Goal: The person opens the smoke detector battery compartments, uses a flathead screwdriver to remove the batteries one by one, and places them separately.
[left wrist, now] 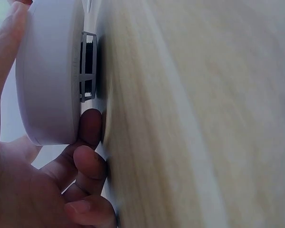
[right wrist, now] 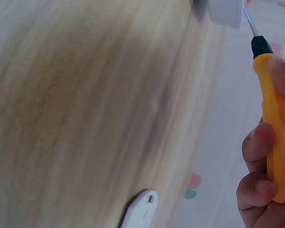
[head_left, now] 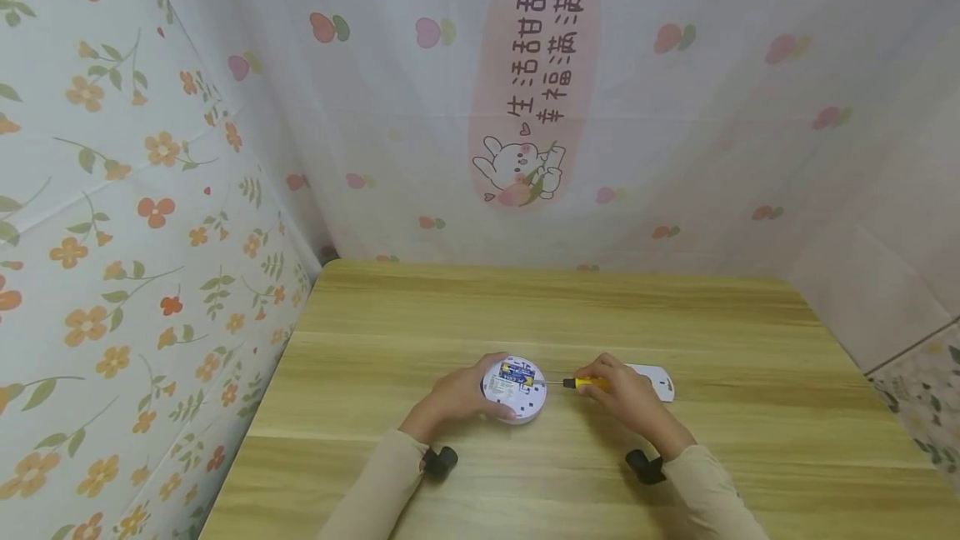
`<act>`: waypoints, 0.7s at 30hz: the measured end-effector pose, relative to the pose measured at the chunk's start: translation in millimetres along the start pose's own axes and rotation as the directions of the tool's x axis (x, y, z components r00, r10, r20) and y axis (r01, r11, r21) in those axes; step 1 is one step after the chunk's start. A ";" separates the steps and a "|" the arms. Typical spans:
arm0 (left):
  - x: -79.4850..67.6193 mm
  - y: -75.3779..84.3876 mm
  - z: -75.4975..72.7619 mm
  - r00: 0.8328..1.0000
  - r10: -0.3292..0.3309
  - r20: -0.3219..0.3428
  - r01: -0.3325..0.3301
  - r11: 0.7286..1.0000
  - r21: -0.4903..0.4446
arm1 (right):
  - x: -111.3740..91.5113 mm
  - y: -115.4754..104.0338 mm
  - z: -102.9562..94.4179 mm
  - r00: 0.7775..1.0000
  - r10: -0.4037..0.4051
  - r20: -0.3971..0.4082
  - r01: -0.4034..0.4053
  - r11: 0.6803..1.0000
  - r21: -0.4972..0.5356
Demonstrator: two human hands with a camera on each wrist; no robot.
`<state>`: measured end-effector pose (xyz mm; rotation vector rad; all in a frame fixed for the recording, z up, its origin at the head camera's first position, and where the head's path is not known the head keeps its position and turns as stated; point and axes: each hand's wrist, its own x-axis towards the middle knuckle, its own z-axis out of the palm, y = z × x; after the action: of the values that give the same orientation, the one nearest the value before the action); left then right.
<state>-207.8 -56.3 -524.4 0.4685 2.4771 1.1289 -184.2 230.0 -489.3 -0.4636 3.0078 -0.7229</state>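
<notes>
A round white smoke detector (head_left: pixel 517 408) is held by my left hand (head_left: pixel 459 392), its back face up with a blue-and-yellow battery (head_left: pixel 517 374) in the compartment. In the left wrist view, its slotted grille (left wrist: pixel 88 66) faces the tabletop and the left hand's (left wrist: pixel 42 190) fingers curl under the rim. My right hand (head_left: pixel 626 394) grips a screwdriver by its yellow handle (right wrist: pixel 275 128). The thin metal shaft (head_left: pixel 553 382) points left, its tip at the detector's back beside the battery; exact contact is too small to tell.
A white mounting plate (head_left: pixel 660 382) lies on the wooden table (head_left: pixel 525 298), partly behind the right hand. A black wrist camera (head_left: pixel 440 462) sits on the left wrist and another (head_left: pixel 645 467) on the right. A patterned curtain (head_left: pixel 420 107) hangs beyond the table's far edge.
</notes>
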 end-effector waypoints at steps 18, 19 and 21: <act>0.7 -1.8 0.8 1.000 0.005 -0.006 -0.005 1.000 -0.007 | 0.0 14.2 16.0 0.999 -0.024 -0.029 0.026 0.997 0.070; 0.6 -2.0 1.0 1.000 0.003 -0.007 -0.003 1.000 -0.007 | -0.2 15.1 16.9 0.999 -0.031 -0.028 0.033 0.997 0.072; 0.4 -2.2 1.3 1.000 -0.001 -0.005 0.001 1.000 -0.009 | -0.6 17.3 19.2 0.998 -0.052 -0.025 0.054 0.996 0.065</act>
<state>-207.9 -56.6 -527.0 0.4623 2.4755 1.1413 -186.9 236.4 -514.3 -0.5383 2.9923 -0.8340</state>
